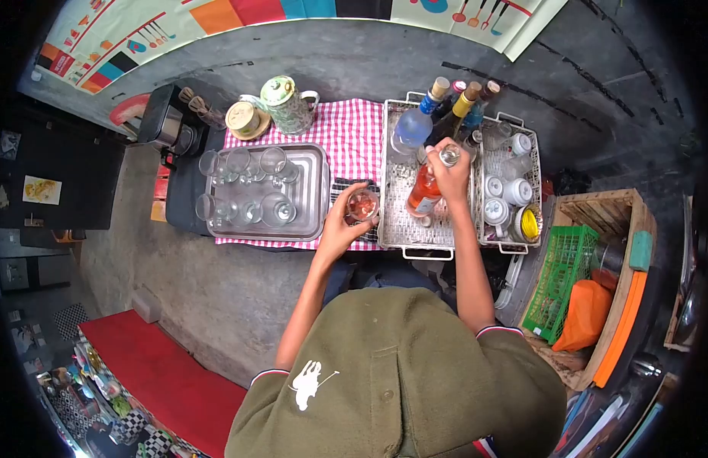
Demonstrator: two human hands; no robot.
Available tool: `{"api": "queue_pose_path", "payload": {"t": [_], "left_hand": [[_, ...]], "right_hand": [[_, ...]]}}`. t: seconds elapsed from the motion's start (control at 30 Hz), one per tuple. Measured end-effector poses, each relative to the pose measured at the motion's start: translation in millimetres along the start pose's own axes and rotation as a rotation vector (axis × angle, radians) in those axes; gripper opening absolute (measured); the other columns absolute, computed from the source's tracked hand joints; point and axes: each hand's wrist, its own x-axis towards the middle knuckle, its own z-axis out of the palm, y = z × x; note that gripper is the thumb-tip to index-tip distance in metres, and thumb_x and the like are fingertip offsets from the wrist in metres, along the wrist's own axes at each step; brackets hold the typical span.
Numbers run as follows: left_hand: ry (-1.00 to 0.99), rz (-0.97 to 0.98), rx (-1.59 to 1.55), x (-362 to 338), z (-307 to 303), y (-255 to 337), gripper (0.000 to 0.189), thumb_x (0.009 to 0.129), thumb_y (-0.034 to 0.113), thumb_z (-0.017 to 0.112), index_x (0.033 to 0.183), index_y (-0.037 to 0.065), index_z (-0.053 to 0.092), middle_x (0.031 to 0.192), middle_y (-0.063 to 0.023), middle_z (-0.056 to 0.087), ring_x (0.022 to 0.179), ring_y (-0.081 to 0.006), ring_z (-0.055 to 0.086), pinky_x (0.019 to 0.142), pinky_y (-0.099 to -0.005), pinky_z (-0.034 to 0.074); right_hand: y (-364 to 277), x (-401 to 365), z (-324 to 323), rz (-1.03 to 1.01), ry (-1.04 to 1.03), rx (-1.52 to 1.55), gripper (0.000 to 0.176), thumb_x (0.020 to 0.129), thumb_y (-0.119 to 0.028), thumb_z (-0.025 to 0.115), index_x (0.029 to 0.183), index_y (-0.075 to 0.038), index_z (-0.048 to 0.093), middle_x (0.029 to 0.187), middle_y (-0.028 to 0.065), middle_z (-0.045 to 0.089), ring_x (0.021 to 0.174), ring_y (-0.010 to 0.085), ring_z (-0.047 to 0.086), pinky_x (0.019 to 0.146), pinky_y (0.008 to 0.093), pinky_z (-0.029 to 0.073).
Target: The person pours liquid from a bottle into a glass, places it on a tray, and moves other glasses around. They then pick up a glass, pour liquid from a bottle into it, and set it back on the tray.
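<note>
Red-orange bottle [421, 195], right of centre, was gripped near its neck by the right hand [452, 180]. Left hand [340, 229] held a glass [362, 204] beside the silvery tray [432, 246]. Judged risk: a wide right-hand swing could have toppled the crowded blue bottle [412, 128].

2 hands [351, 223] [452, 177], 2 wht baskets [397, 179] [522, 243]

The cloth [355, 131] is showing pink-and-white checks; right of the cloth, the bottle [423, 191] is showing orange-red, the crate [562, 276] green.

Olive-green short-sleeved shirt [354, 382], white horse-and-rider logo [310, 384], navy, white and red sleeve trim [501, 330]
</note>
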Motion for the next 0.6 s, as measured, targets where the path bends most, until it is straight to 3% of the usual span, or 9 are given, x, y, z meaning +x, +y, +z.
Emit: {"api": "queue_pose_path", "payload": {"t": [0.2,0.43,0.6], "left_hand": [[0.069,-0.012,-0.040,0,10,7,0.073,0.075,-0.001,0.080,0.140,0.005,0.048,0.122,-0.0071,0.059,0.111,-0.0154,0.059,0.096,-0.0304,0.050],[0.118,0.023,-0.042,2,10,4,0.071,0.076,-0.004,0.078,0.140,0.004,0.048,0.122,-0.0077,0.060,0.111,-0.0160,0.060,0.095,-0.0305,0.051],[0.120,-0.007,-0.052,8,12,6,0.072,0.077,-0.001,0.080,0.141,0.004,0.047,0.124,-0.0076,0.060,0.114,-0.0159,0.059,0.098,-0.0308,0.050]], "right_hand": [[42,6,9,-0.088,-0.003,0.068,0.023,0.089,-0.008,0.067,0.072,-0.004,0.052,0.059,-0.0030,0.050,0.056,0.0051,0.047,0.053,0.0264,0.037],[62,-1,17,-0.167,-0.030,0.010,0.023,0.089,-0.008,0.067,0.074,-0.004,0.050,0.062,-0.0026,0.048,0.060,0.0045,0.045,0.055,0.0265,0.036],[62,-3,14,-0.104,-0.013,0.036,0.023,0.088,-0.009,0.069,0.075,-0.003,0.050,0.063,-0.0009,0.049,0.061,0.0056,0.048,0.056,0.0267,0.038]]}}
